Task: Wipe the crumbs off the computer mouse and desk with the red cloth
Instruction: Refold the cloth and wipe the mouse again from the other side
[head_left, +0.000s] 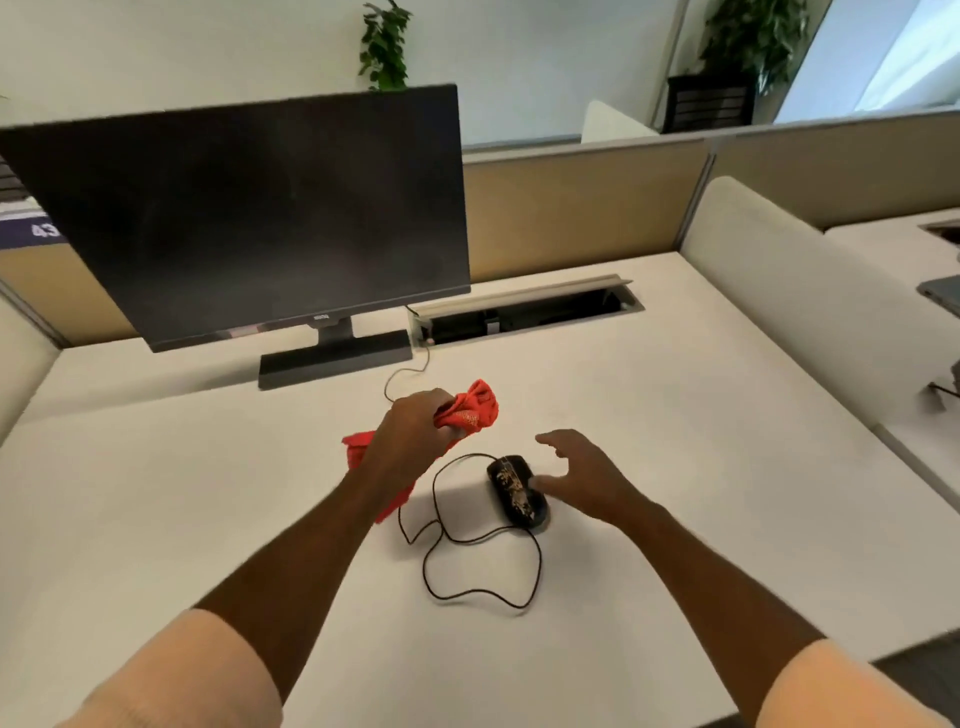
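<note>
A black computer mouse (511, 488) speckled with pale crumbs lies on the white desk (675, 415), its thin black cable (470, 561) looping in front of it. My left hand (415, 428) is lifted above the desk, left of the mouse, and holds a bunched red cloth (475, 413); part of the cloth hangs down under my wrist. My right hand (587, 475) hovers just right of the mouse with fingers spread, its thumb at or near the mouse's side.
A dark monitor (244, 218) on a stand (332, 358) occupies the back left of the desk. An open cable hatch (524, 312) sits behind the mouse. Beige partitions (571, 208) bound the desk at the back, a white divider (779, 291) on the right.
</note>
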